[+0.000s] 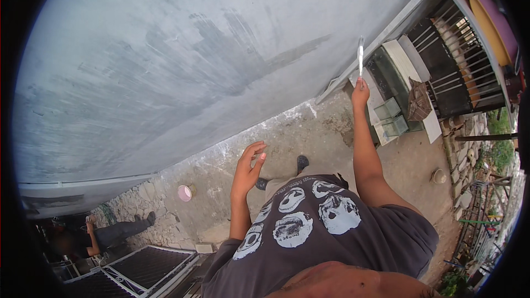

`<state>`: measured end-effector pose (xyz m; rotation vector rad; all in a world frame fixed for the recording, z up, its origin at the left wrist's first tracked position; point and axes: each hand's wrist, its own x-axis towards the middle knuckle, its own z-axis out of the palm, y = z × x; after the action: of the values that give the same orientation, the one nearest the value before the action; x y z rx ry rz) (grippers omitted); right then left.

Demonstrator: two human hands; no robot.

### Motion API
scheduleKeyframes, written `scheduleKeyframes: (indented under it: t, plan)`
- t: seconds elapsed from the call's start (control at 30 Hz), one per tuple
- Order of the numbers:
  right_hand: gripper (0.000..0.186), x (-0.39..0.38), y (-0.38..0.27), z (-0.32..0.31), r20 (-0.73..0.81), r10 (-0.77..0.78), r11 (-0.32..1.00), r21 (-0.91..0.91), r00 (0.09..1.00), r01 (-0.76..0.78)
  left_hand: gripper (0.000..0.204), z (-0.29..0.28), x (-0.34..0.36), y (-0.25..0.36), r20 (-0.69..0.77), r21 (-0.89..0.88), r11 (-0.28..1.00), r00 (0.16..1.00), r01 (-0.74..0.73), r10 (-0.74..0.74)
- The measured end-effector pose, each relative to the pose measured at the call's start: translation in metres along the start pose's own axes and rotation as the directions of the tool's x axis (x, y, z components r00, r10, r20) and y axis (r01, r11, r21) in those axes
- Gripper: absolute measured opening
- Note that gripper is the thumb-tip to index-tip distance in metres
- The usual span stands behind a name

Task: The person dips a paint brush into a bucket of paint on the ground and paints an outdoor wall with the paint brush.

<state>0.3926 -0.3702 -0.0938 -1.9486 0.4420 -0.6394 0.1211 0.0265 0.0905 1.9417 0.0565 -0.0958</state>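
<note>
My right hand (360, 92) is closed round the lower end of a paintbrush (361, 58), slim and whitish, which points up toward the wall. Whether its tip touches the wall I cannot tell. My left hand (248, 166) is held out in front of my body, fingers apart and loosely bent, with nothing in it. The tall grey wall (182, 77) fills the upper left, streaked with darker, brush-like patches across its middle. On the concrete ground left of my left hand stands a small pink bucket (186, 192), whitish inside.
Beside my right hand are glass tanks (393, 118) and a barred cage (452, 60). A stone border (461, 165) runs along the right. At lower left, another person (105, 237) is near a dark metal-framed mesh panel (149, 267). A small round pot (438, 176) stands at right.
</note>
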Motion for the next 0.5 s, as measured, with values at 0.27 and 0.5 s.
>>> scheduleKeyframes:
  t: [0.27,0.5]
  plan:
    - [0.045,-0.095,-0.036,0.030,0.690,-0.175,0.983,0.079,0.702,0.167,0.031,0.000,0.000,-0.001,-0.012,-0.021,0.999,1.000,0.026,-0.026]
    - [0.038,-0.011,0.028,0.008,0.163,-0.105,0.994,-0.022,0.981,0.110,0.031,-0.010,0.004,0.008,-0.053,0.009,1.000,0.999,0.004,-0.003]
